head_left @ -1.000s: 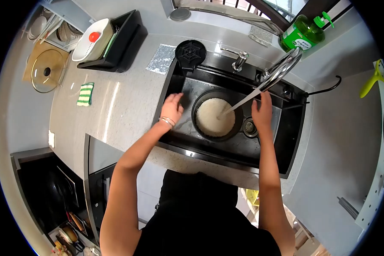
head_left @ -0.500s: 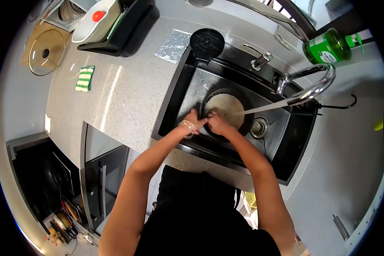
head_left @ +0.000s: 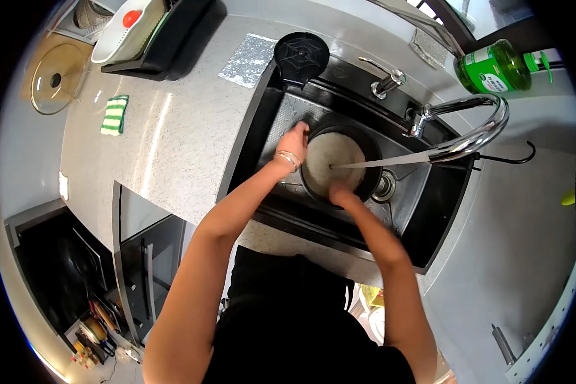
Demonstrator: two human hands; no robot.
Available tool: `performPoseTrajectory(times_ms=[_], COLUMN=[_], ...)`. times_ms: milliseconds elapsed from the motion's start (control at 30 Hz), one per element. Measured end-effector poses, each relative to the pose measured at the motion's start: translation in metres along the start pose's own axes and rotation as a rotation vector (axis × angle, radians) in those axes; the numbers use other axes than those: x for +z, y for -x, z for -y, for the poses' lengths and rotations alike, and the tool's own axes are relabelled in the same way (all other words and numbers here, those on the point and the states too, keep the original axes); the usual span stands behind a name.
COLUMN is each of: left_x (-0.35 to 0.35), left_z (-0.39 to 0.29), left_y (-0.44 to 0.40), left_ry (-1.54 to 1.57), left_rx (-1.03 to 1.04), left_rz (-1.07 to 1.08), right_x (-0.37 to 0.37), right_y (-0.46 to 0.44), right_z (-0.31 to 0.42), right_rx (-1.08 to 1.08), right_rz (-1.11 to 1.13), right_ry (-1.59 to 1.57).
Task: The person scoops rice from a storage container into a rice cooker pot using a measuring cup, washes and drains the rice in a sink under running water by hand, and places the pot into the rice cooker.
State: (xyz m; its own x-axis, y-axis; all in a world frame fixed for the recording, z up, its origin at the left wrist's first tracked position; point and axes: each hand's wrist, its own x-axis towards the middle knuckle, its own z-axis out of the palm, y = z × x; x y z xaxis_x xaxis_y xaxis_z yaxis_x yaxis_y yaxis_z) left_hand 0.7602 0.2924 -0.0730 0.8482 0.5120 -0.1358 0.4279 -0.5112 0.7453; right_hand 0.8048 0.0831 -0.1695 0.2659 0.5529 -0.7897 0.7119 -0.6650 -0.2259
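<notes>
A dark round pot (head_left: 374, 148) stands in the sink, holding pale rice in cloudy water (head_left: 331, 148). My left hand (head_left: 294, 142), with bangles at the wrist, grips the pot's left rim, fingers toward the back. My right hand (head_left: 342, 193) is inside the pot at its near side; its fingers are under the cloudy water and blurred. From the chrome faucet (head_left: 470, 141) a stream of water runs into the pot.
The black sink (head_left: 422, 246) has a drain (head_left: 384, 187) right of the pot. A black round drain cover (head_left: 302, 56) rests at its back left corner. On the counter lie foil (head_left: 249, 61) and a striped sponge (head_left: 114, 115). A green soap bottle (head_left: 493, 69) stands behind.
My left hand has moved up along the pot's left rim. My right hand has shifted right and toward me, deeper into the pot. The water looks cloudier and covers the rice.
</notes>
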Motion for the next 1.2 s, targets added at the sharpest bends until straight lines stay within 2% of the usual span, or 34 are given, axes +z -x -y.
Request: performPoseTrajectory(times_ms=[33, 133, 167, 200, 267, 367, 433, 500, 533, 600, 667, 733, 800, 833, 867, 900, 1000, 1100, 1167, 1200], left_x=[0.005, 0.036, 0.043, 0.039, 0.016, 0.009, 0.006, 0.003, 0.006, 0.013, 0.022, 0.028, 0.03, 0.026, 0.025, 0.026, 0.032, 0.04, 0.045, 0.048], left_z=[0.003, 0.041, 0.049, 0.044, 0.002, -0.013, -0.013, -0.012, -0.011, -0.007, -0.013, -0.018, -0.018, -0.023, -0.022, -0.02, -0.004, 0.003, 0.005, 0.007], left_y=[-0.003, 0.018, 0.035, 0.049, 0.063, 0.07, 0.072, 0.073, 0.074, 0.078, 0.085, 0.084, 0.084, 0.083, 0.083, 0.082, 0.08, 0.082, 0.083, 0.084], left_ry=[0.087, 0.194, 0.201, 0.175, 0.336, 0.527, 0.677, 0.807, 0.836, 0.888, 0.915, 0.892, 0.824, 0.81, 0.798, 0.789, 0.843, 0.837, 0.812, 0.804], left_rx=[-0.05, -0.25, -0.323, -0.424, -0.822, -0.925, -1.022, -1.105, -1.122, -1.157, -1.035, -0.964, -0.959, -1.021, -1.006, -0.988, -0.963, -0.957, -0.956, -0.956], left_rz=[-0.039, -0.057, -0.041, 0.165, 0.477, 0.395, 0.464, 0.55, 0.554, 0.564, 0.561, 0.543, 0.518, 0.52, 0.514, 0.509, 0.539, 0.507, 0.471, 0.459], right_x=[-0.008, 0.006, -0.001, -0.017, -0.044, -0.05, -0.049, -0.037, -0.032, -0.008, -0.043, -0.036, -0.064, -0.067, -0.067, -0.046, -0.041, -0.037, -0.038, -0.037], right_y=[0.008, -0.006, -0.007, -0.005, -0.005, -0.018, -0.016, 0.006, 0.016, 0.003, 0.032, 0.006, -0.003, -0.018, -0.03, -0.048, -0.028, 0.01, 0.018, 0.013], right_z=[0.018, 0.038, 0.044, 0.051, 0.05, 0.01, -0.014, -0.012, -0.012, -0.014, 0.027, 0.046, 0.051, 0.037, 0.025, 0.001, -0.04, -0.024, 0.0, 0.013], right_rx=[0.041, -0.161, -0.205, -0.245, -0.304, -0.106, 0.046, 0.185, 0.254, 0.045, -0.127, -0.214, -0.283, -0.347, -0.236, -0.039, 0.221, 0.215, -0.066, -0.109], right_rz=[-0.037, -0.338, -0.368, -0.398, -0.519, -0.474, -0.449, -0.417, -0.396, -0.042, 0.034, -0.171, -0.457, -0.495, -0.423, -0.658, -0.351, 0.105, 0.213, 0.112], right_ry=[-0.298, -0.529, -0.451, -0.373, -0.122, 0.086, 0.215, 0.115, 0.065, 0.052, 0.015, -0.22, -0.078, 0.104, 0.239, 0.07, 0.075, 0.044, -0.056, -0.193])
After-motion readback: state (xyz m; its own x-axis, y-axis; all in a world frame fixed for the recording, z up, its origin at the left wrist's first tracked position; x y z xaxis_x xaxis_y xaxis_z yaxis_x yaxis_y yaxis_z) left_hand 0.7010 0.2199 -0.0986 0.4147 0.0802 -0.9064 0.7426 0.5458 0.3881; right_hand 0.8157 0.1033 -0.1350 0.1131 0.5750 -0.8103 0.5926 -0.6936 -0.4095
